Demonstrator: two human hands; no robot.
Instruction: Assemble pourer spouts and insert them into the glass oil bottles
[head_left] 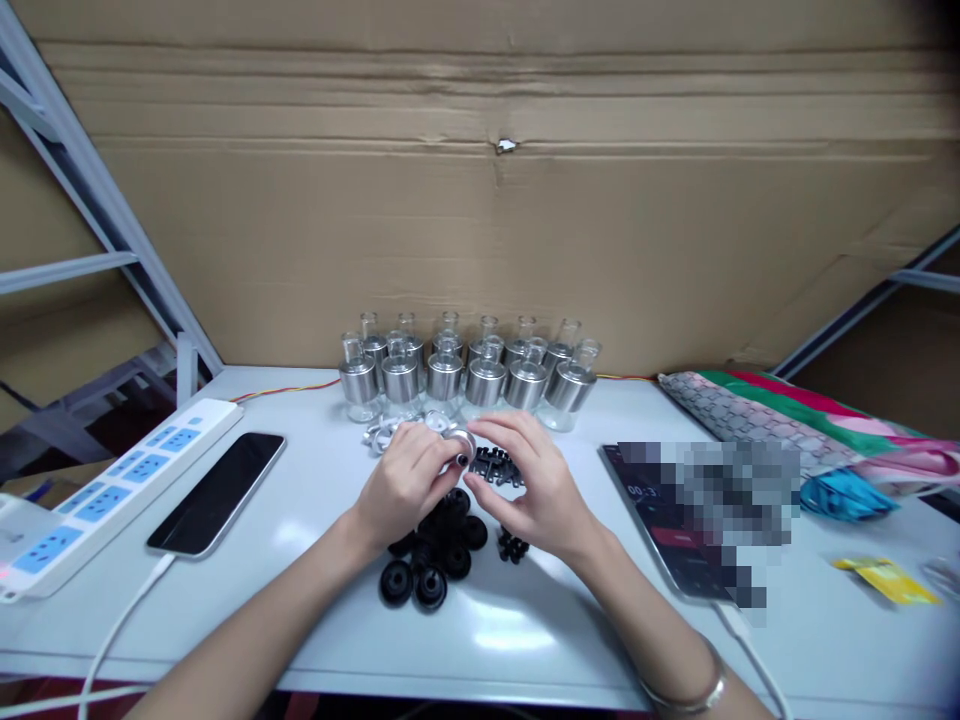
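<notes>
A: Where's the ring (pixel 469 442)?
B: Frame centre, pinched in left hand (pixel 401 476).
A: Right hand (pixel 536 490)?
B: Just beside it, fingers curved and spread. Can't tell if touching.
A: Around it?
B: Black caps (pixel 430 588) below centre, bottles (pixel 486 384) in two rows above, dark phone (pixel 217 493) at left, power strip (pixel 101 503) far left.

Bottles (pixel 485 382) behind loose parts (pixel 457 562), power strip (pixel 116 495) left

Held piece (pixel 465 436) partly hidden by left hand (pixel 409 472), phone (pixel 664 530) partly pixelated, forearms (pixel 292 590) cut off
</notes>
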